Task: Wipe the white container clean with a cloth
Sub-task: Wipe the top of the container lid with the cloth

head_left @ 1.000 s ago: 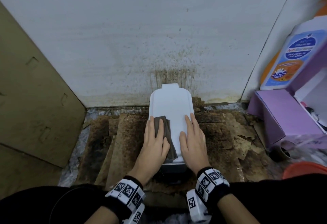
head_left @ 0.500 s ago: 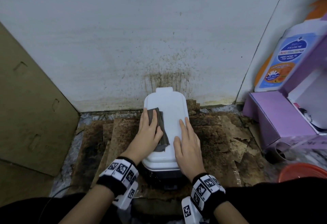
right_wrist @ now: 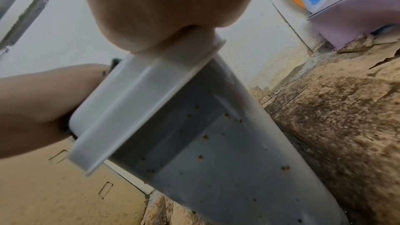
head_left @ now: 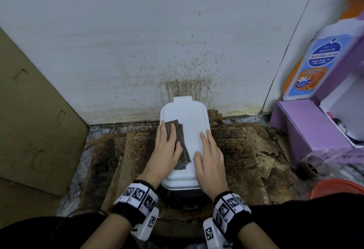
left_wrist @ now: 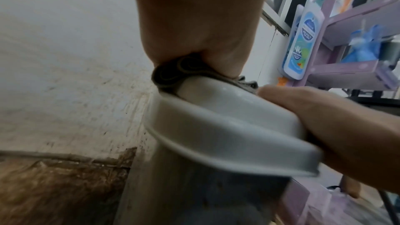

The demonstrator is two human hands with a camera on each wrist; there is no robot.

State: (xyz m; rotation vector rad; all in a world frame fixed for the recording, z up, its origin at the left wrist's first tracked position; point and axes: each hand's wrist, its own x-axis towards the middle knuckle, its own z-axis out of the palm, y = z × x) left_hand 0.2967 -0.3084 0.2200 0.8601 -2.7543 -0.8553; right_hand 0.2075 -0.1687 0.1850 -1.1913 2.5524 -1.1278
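A white container [head_left: 189, 119] with a flat white lid stands upright on stained cardboard, close to the wall. A folded grey-brown cloth [head_left: 180, 140] lies on the left half of the lid. My left hand [head_left: 166, 142] presses flat on the cloth with straight fingers. My right hand [head_left: 208, 154] lies flat on the lid's right side, fingers straight. In the left wrist view the cloth [left_wrist: 173, 76] bunches under my palm at the lid's edge [left_wrist: 216, 134]. The right wrist view shows the container's grey wall [right_wrist: 216, 168], dotted with small brown specks.
The white wall [head_left: 177, 42] behind is spattered brown above the container. A cardboard sheet [head_left: 35, 120] leans at the left. A purple rack [head_left: 311, 130] with a wash bottle [head_left: 315, 61] stands at the right; an orange tub [head_left: 338, 187] sits at the near right.
My left hand has slid the cloth along the lid away from me toward the wall. My right hand has stayed flat on the lid's right side.
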